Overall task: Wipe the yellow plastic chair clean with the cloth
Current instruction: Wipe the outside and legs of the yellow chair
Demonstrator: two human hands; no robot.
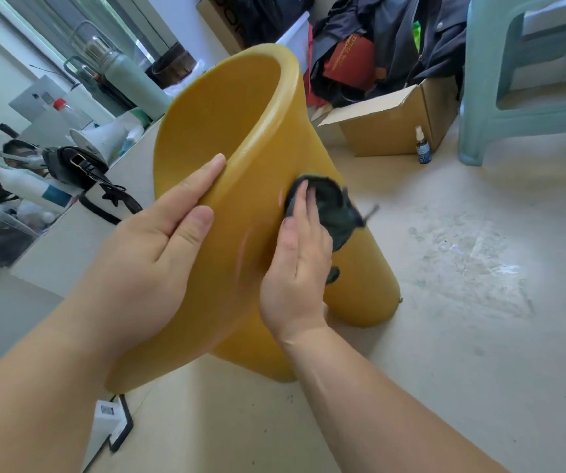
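Observation:
The yellow plastic chair [227, 114] stands tilted on the floor in the middle of the view, its curved shell facing me. My left hand [158, 240] grips the shell's rim, fingers inside and thumb on the outer face. My right hand [300, 257] presses a dark green cloth [331, 208] flat against the chair's outer side, fingers stretched over the cloth. Part of the cloth is hidden under my palm, and a small bit shows below the hand.
An open cardboard box [397, 121] and a small spray bottle [423, 146] stand behind the chair. A pale green plastic stool [500, 80] is at the right. A low table [56, 240] with bottles and a bag is on the left. A white device [110, 425] lies near my left arm.

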